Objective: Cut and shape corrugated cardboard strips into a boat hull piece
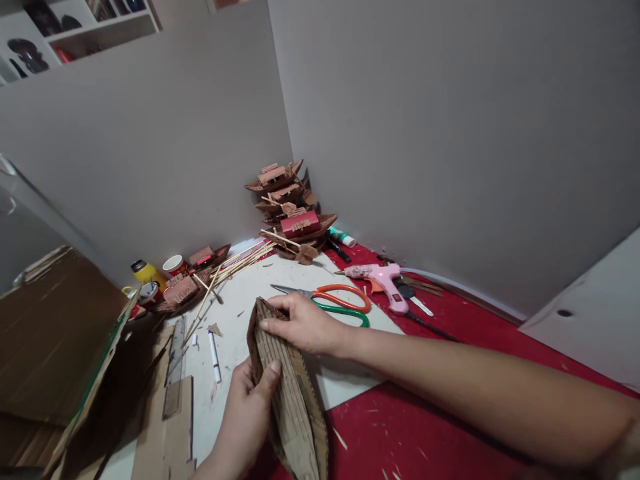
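Note:
A long cardboard boat hull [293, 407] with a pointed far end and ridged inner strips lies between my hands, tilted toward me. My left hand [250, 403] is closed around its left wall, thumb pressed inside. Near the pointed end, my right hand [305, 323] pinches the right edge, thumb on the ridged strip; some fingers are hidden behind the wall. Just beyond my right hand rest scissors [345, 297] with one orange and one green handle. A pink hot glue gun [377, 279] lies on the red table cover to the right.
Several finished cardboard boats [300, 223] are stacked in the corner, with more at the left by wooden sticks [245, 260]. A marker [214, 357], a clear ruler [175, 360] and cardboard pieces [177, 433] lie left. A large cardboard box [55, 333] stands at far left.

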Demonstrator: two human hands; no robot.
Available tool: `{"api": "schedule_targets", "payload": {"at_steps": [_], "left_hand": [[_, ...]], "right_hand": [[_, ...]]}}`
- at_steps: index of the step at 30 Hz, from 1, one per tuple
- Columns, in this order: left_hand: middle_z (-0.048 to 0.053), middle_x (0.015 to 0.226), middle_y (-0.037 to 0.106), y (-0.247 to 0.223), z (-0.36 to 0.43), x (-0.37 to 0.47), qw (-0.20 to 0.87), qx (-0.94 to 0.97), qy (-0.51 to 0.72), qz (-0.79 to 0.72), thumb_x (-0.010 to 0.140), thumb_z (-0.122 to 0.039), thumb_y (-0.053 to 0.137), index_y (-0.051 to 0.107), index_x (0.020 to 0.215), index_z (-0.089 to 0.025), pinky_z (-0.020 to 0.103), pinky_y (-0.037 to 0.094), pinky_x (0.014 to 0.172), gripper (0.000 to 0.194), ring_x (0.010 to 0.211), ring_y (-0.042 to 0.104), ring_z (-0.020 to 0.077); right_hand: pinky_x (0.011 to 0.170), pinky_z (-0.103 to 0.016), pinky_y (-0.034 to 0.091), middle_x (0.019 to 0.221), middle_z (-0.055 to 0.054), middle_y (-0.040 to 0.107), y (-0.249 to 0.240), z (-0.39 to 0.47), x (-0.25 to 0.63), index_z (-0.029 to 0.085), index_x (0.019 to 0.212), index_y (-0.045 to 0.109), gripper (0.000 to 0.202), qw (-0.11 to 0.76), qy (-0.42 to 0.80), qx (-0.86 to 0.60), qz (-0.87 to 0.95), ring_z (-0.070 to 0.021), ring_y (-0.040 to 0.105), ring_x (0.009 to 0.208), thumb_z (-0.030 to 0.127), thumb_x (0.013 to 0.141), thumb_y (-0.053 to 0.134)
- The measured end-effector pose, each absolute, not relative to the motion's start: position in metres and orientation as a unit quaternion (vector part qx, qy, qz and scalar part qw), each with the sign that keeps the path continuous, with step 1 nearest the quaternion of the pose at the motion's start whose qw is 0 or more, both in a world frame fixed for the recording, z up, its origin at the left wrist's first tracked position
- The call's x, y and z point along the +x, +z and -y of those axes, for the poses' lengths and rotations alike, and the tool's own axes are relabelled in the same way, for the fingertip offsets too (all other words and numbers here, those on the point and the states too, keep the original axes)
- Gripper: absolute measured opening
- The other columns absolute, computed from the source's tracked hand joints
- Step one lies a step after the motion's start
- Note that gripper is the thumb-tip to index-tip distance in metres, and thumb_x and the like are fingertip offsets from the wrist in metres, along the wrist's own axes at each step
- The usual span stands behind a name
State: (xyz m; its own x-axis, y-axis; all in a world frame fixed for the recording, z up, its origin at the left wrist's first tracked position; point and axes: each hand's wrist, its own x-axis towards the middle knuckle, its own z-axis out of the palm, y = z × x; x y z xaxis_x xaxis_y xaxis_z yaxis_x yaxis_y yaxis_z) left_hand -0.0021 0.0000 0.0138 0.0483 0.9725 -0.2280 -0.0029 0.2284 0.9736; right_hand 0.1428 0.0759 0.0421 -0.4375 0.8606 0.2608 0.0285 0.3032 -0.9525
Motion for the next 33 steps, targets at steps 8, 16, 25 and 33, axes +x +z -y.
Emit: {"api": "schedule_targets", "payload": {"at_steps": [8, 16, 25, 33], "left_hand": [[0.009, 0.091, 0.073, 0.020, -0.003, -0.001, 0.604, 0.390, 0.447, -0.532, 0.070, -0.041, 0.072, 0.065, 0.100, -0.013, 0.029, 0.050, 0.071, 0.041, 0.082, 0.066, 0.0221], [0.008, 0.082, 0.071, 0.019, -0.023, -0.009, 0.520, 0.414, 0.445, -0.600, 0.065, -0.051, 0.073, 0.064, 0.094, -0.013, 0.032, 0.047, 0.070, 0.048, 0.078, 0.065, 0.0238], [0.009, 0.081, 0.072, 0.018, -0.069, 0.007, 0.575, 0.433, 0.469, -0.512, 0.063, -0.040, 0.077, 0.068, 0.091, -0.011, 0.031, 0.047, 0.074, 0.042, 0.082, 0.066, 0.0236], [0.007, 0.073, 0.072, 0.017, -0.070, 0.013, 0.583, 0.431, 0.458, -0.514, 0.062, -0.035, 0.076, 0.068, 0.086, -0.012, 0.030, 0.049, 0.066, 0.034, 0.069, 0.068, 0.0219]], "right_hand": [[0.068, -0.023, 0.044, 0.076, 0.000, 0.067, 0.039, -0.075, 0.139, 0.012, 0.081, 0.068, 0.016, 0.426, 0.522, -0.291, 0.679, -0.0143, 0.056, 0.071, 0.015, 0.074, 0.054], [0.054, -0.019, 0.036, 0.060, 0.004, 0.056, 0.036, -0.089, 0.136, 0.011, 0.072, 0.067, 0.012, 0.427, 0.543, -0.313, 0.652, -0.0096, 0.047, 0.057, 0.015, 0.064, 0.059], [0.049, -0.018, 0.032, 0.056, 0.006, 0.048, 0.046, -0.109, 0.155, 0.011, 0.066, 0.061, 0.006, 0.435, 0.494, -0.374, 0.653, -0.0081, 0.041, 0.054, 0.012, 0.061, 0.058], [0.050, -0.019, 0.026, 0.050, 0.008, 0.039, 0.045, -0.119, 0.158, 0.013, 0.055, 0.052, 0.011, 0.446, 0.418, -0.394, 0.686, -0.0074, 0.036, 0.054, 0.004, 0.061, 0.053]]}}
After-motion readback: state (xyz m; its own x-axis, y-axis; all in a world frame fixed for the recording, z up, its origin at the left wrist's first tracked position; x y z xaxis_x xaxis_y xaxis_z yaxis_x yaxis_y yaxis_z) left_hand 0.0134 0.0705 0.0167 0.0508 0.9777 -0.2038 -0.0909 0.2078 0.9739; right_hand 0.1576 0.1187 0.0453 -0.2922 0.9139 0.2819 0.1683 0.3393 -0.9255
